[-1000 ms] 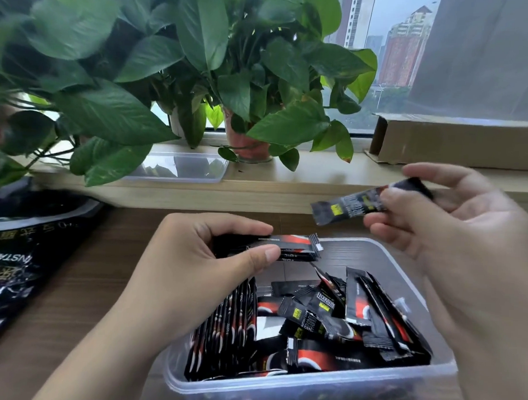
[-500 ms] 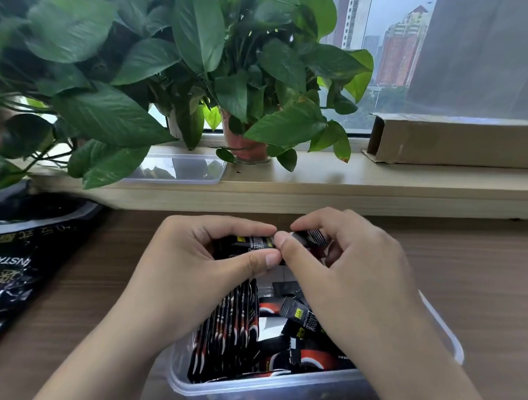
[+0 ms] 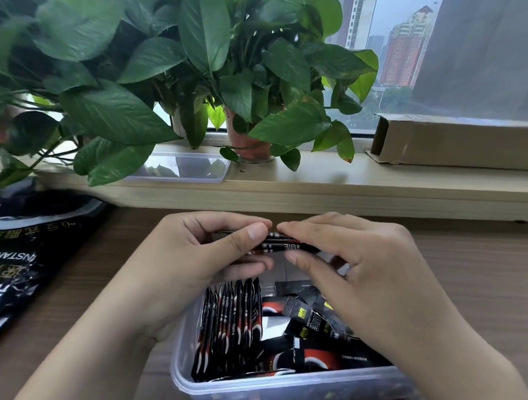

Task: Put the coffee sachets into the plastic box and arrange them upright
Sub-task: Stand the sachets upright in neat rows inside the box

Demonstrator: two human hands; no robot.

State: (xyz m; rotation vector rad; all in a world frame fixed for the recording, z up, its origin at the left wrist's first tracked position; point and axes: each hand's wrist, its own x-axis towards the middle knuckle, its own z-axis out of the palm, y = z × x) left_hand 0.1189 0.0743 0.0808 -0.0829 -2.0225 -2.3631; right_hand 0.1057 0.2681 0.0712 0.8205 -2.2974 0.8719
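Wooden table [image 3: 479, 267] runs under a window sill [image 3: 377, 185] crowded with leafy plants [image 3: 201, 63]. At the table's near edge stands the box [image 3: 280, 390], with both hands above its far side. The left hand [image 3: 195, 257] and right hand [image 3: 358, 278] pinch a small bundle of sachets [image 3: 282, 245] between thumbs and fingers [image 3: 315, 224], held level, one hand at each end. Inside the box, a row [image 3: 231, 327] already stands upright against the left wall. To its right a pile [image 3: 312, 318] lies flat and jumbled. I judge the task under halfway: the bundle must join the row, then the pile needs standing. A black bag [image 3: 21, 266] lies at the table's left edge.
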